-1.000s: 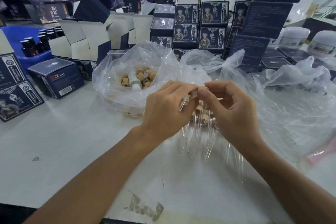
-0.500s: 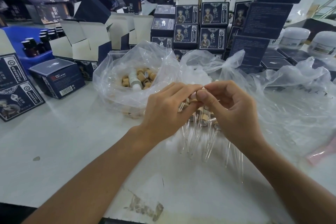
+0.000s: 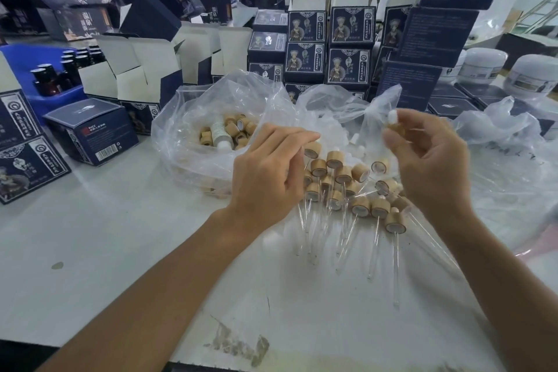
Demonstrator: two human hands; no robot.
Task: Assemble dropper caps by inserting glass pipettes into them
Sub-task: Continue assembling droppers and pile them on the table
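Observation:
My left hand (image 3: 271,169) hovers over the table with thumb and forefinger pinched on a thin glass pipette (image 3: 303,157) that is hard to make out. My right hand (image 3: 428,160) is raised to the right and pinches a dropper cap (image 3: 394,124), a wooden collar with a white rubber bulb on top. Between and below the hands lies a pile of assembled droppers (image 3: 347,184), wooden collars with glass pipettes pointing toward me. A clear plastic bag (image 3: 187,130) behind my left hand holds several loose wooden caps (image 3: 238,133).
Crumpled clear plastic (image 3: 507,166) covers the table to the right. Dark blue printed boxes (image 3: 305,48) are stacked behind, with open cartons (image 3: 136,69) and a blue crate of dark bottles (image 3: 54,75) at left. White jars (image 3: 483,63) stand far right. A person sits beyond the boxes.
My hands were pressed together over the pile, working a cap and pipette. They have now drawn apart, the right hand lifting away to the right with the cap.

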